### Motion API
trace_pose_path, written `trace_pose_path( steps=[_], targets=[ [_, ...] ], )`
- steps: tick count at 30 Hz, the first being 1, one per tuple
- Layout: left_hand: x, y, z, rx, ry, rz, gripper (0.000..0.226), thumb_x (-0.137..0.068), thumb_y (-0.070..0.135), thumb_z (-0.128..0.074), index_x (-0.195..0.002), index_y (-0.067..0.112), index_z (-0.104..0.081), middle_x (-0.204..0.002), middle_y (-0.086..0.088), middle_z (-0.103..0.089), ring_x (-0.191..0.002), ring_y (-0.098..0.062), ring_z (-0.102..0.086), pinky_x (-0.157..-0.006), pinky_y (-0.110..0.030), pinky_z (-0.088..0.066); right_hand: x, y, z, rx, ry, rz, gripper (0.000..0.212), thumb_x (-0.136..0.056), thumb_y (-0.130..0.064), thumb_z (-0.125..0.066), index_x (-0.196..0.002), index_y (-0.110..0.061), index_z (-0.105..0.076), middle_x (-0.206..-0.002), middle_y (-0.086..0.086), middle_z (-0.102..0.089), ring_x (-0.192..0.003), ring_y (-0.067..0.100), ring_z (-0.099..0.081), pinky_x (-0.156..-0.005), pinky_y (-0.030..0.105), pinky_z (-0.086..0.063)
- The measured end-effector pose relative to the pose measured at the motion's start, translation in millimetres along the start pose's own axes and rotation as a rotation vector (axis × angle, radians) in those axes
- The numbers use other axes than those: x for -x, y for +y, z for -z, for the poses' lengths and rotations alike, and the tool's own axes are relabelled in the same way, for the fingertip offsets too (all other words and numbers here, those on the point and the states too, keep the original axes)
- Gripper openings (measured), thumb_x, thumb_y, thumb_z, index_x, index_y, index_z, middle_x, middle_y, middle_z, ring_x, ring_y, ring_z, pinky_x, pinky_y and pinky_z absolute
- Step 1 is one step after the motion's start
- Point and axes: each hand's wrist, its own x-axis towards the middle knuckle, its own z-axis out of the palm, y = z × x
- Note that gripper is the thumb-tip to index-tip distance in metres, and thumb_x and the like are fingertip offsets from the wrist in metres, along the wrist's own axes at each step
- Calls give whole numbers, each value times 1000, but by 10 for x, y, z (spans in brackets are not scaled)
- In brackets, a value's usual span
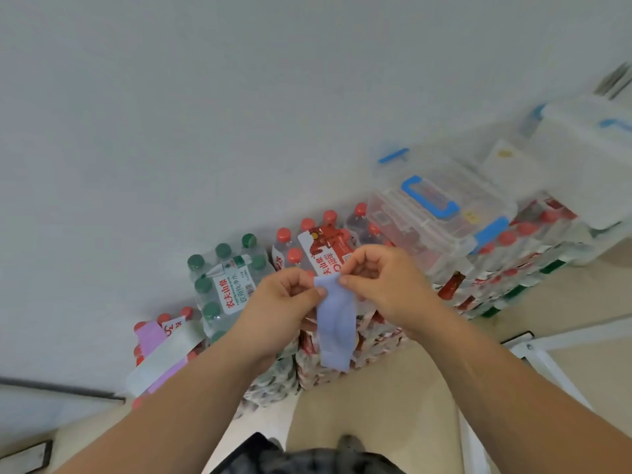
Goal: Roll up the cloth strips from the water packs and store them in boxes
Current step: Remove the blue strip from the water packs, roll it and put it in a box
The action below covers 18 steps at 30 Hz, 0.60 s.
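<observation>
Hands meet just right of the green-capped water pack [225, 285], which stands against the wall [239, 114]. The left hand [284, 295] pinches the top left corner of a blue cloth strip [335, 330] between thumb and curled fingers. The right hand [379, 278] pinches the top right corner the same way, so both are clamped on the strip. The strip hangs unrolled from the two grips, its lower end loose in the air.

Right of the green-capped pack, behind the hands, stands a red-capped water pack [325, 244] with a red and white label. Farther right, a clear box [434, 206] with a blue handle and its lid on sits on more red-capped bottles. Left of the green-capped pack and nearer the person, a purple cloth strip [150, 336] and a pale cloth strip [167, 350] lie on another pack, the pale one across the purple one.
</observation>
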Motion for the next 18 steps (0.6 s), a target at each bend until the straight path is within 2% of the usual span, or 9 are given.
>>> trace_pose_path(
  steps=[2,4,7,9,13,16,18],
  targets=[
    [-227,-28,-125,-37,-7,50,16,-93,13,-65,-81,6,-58,-74,-15,-67,-65,-21,-63,-65,-36,-55,-219,69,122,34,-2,-47,19,-85,-1,-75,-77,-17,-69,-65,-1,-67,-55,12,-60,-55,24,-50],
    [-493,-81,-198,-57,2,105,16,-93,13,-65,-80,9,-56,-71,-14,-63,-63,-22,-59,-63,-35,-52,-425,143,183,24,9,-121,18,-87,3,-72,-78,-12,-67,-60,1,-65,-50,14,-59,-49,24,-48],
    [-877,-173,-233,-52,50,170,16,-94,10,-62,-79,9,-56,-74,-15,-62,-63,-23,-57,-59,-32,-51,-694,264,175,-12,24,-252,14,-89,4,-69,-84,-8,-66,-69,9,-67,-55,20,-65,-43,19,-44],
    [-1088,-219,-228,-76,94,178,15,-92,8,-62,-78,9,-57,-72,-14,-60,-62,-22,-55,-57,-30,-49,-881,339,133,-64,47,-333,15,-90,4,-67,-85,-10,-66,-76,11,-68,-59,20,-68,-44,19,-45],
    [-1427,-275,-146,-123,140,193,13,-90,10,-64,-77,6,-63,-59,-4,-54,-49,-16,-47,-46,-25,-41,-1242,427,-5,-163,132,-457,15,-89,4,-65,-87,-11,-65,-82,12,-70,-60,18,-68,-52,27,-53],
    [-1692,-255,-69,-82,140,197,10,-86,8,-69,-79,1,-67,-68,-7,-61,-58,-18,-52,-53,-27,-44,-1496,429,-54,-166,186,-499,17,-89,4,-65,-86,-12,-63,-82,12,-69,-60,17,-67,-55,27,-56],
    [-1879,-202,-38,-70,131,199,7,-84,6,-72,-78,3,-70,-70,-6,-64,-59,-16,-55,-53,-25,-47,-1675,434,-46,-150,217,-515,18,-89,4,-65,-86,-13,-62,-84,13,-69,-62,19,-68,-53,26,-57]
  ],
)
